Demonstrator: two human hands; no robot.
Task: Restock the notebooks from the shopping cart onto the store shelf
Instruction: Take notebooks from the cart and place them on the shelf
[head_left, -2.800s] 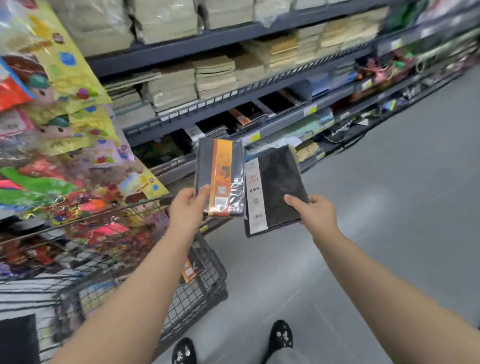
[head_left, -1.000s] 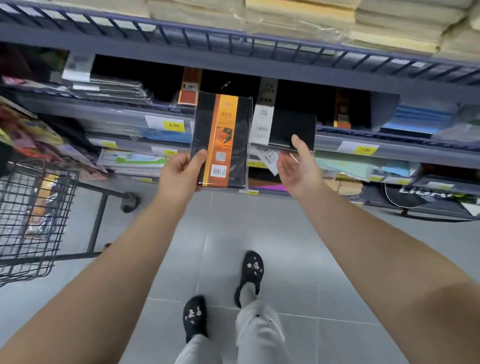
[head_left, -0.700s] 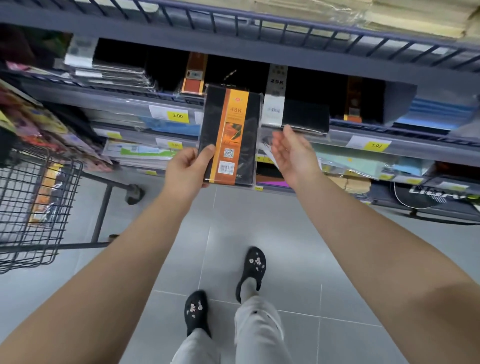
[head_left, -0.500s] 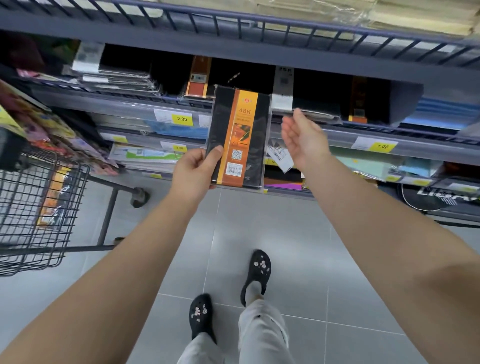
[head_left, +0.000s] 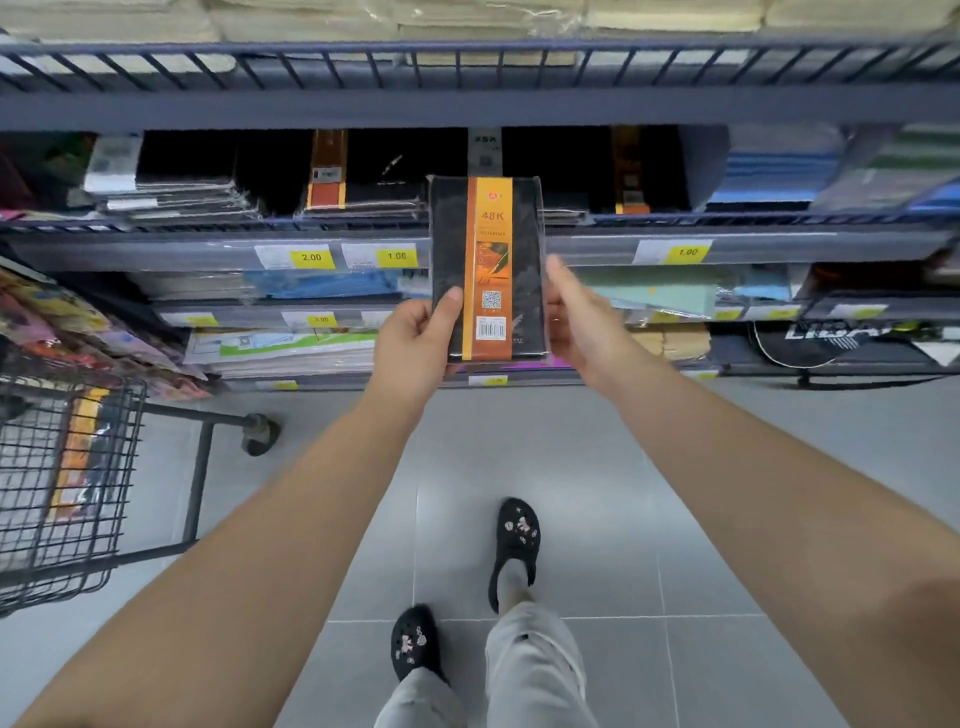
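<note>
A black notebook with an orange 48K band, wrapped in plastic, stands upright in front of the store shelf. My left hand grips its lower left edge, thumb on the cover. My right hand holds its right edge. Behind it, stacks of black notebooks lie on the dark shelf level, one with a white 25K band just above the held notebook. The wire shopping cart stands at the left with an orange-banded notebook inside.
Yellow price tags line the shelf rails. Lower levels hold blue and green paper packs; the level above holds pale stacks. Colourful packets hang at the left. My feet in black shoes stand on grey floor tiles.
My right hand put the 25K notebook onto the shelf, let go, and came down onto the right edge of the 48K notebook. The notebook moved right and slightly up.
</note>
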